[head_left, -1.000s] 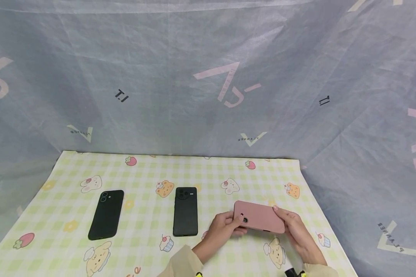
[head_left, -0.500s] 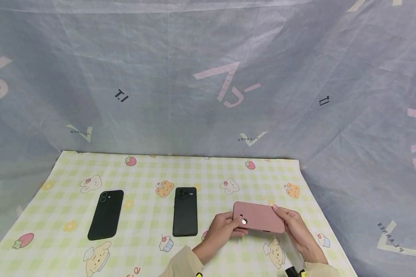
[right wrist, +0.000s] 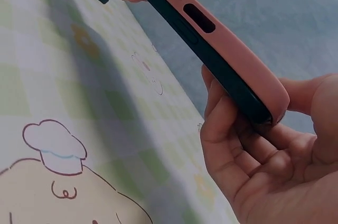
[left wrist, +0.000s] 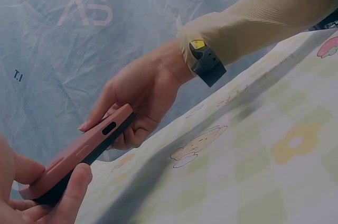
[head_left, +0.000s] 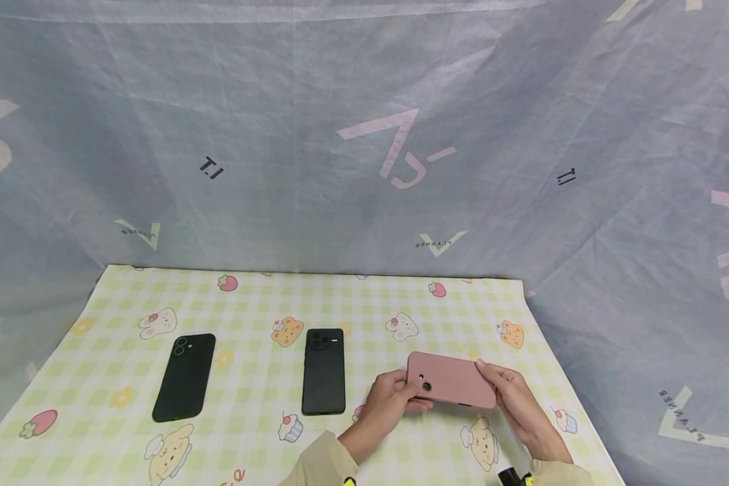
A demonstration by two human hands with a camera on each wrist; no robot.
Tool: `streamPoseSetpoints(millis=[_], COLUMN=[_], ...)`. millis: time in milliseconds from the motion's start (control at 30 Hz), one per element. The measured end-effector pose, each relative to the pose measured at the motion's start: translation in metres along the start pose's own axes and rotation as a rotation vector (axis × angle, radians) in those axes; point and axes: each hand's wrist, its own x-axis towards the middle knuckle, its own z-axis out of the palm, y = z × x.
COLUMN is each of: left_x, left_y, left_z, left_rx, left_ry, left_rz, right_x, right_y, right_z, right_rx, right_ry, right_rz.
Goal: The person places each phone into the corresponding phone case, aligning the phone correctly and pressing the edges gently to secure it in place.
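A dark phone (right wrist: 214, 68) in a pink phone case (head_left: 458, 381) is held over the right part of the table, pink back up. My left hand (head_left: 384, 408) pinches its left end, thumb beside the camera cutouts. The other end is gripped by my right hand (head_left: 519, 408), thumb on the pink back and fingers underneath. From the right wrist, the dark phone body shows below the case's edge, which has an oblong side opening. The left wrist view shows the left fingers (left wrist: 76, 187) around the near end. The phone's underside is mostly hidden.
A black phone (head_left: 325, 371) lies back up, left of my left hand. Farther left is a second black phone (head_left: 185, 378), slightly slanted. Both rest on the checked tablecloth (head_left: 243, 378). A grey-blue curtain (head_left: 291, 135) hangs behind the table and along its sides.
Both hands keep their hold and stay almost in place. The pink case tilts very slightly; its round cutout looked bright half a second ago and looks dark now.
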Motion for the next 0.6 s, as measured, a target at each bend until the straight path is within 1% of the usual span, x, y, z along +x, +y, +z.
streamPoseSetpoints(millis=[333, 467, 600], left_x=[0.0027, 0.0053, 0.0079], left_y=[-0.0019, -0.0013, 0.0006], left_z=[0.0016, 0.0029, 0.0029], left_rx=[0.001, 0.011, 0.02], left_ry=[0.008, 0.016, 0.031], left_rz=[0.035, 0.053, 0.056], right_x=[-0.0009, -0.0012, -0.0025], right_y=[-0.0004, -0.0001, 0.0014], right_z=[-0.004, -0.0054, -0.0078], right_rx=[0.014, 0.017, -0.014], right_ry=[-0.053, -0.055, -0.038], right_rz=[0.02, 0.029, 0.02])
